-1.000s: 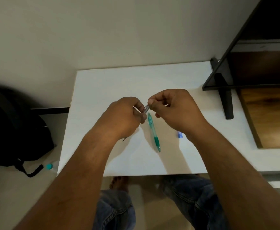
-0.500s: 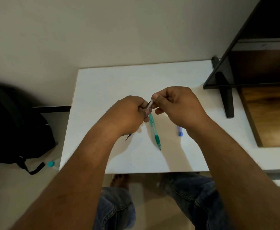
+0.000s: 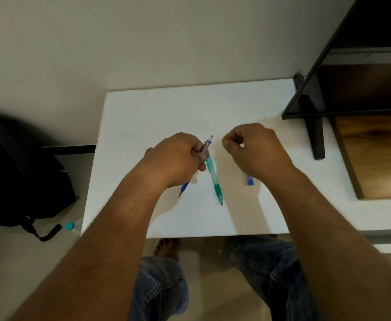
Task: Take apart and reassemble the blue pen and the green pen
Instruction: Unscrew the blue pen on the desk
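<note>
My left hand point(image 3: 178, 158) is closed around the blue pen point(image 3: 206, 144). Its grey upper end sticks out past my fingers at the top, and its blue grip and dark tip show below my palm. The green pen point(image 3: 214, 179) lies on the white table point(image 3: 155, 112) just right of my left hand, tip toward me. My right hand point(image 3: 254, 151) hovers to the right of the blue pen's top, apart from it, fingers curled loosely; nothing shows in them. A small blue pen part point(image 3: 249, 180) lies on the table by my right wrist.
A black monitor stand point(image 3: 312, 126) and a dark shelf unit point(image 3: 363, 89) sit at the table's right. A black backpack point(image 3: 16, 177) lies on the floor at left, with a teal-capped bottle point(image 3: 70, 226) beside it. My knees in jeans are below the table's near edge.
My right hand has let go of the blue pen's top end and drawn away to the right. My left hand still holds the pen, whose end now shows free.
</note>
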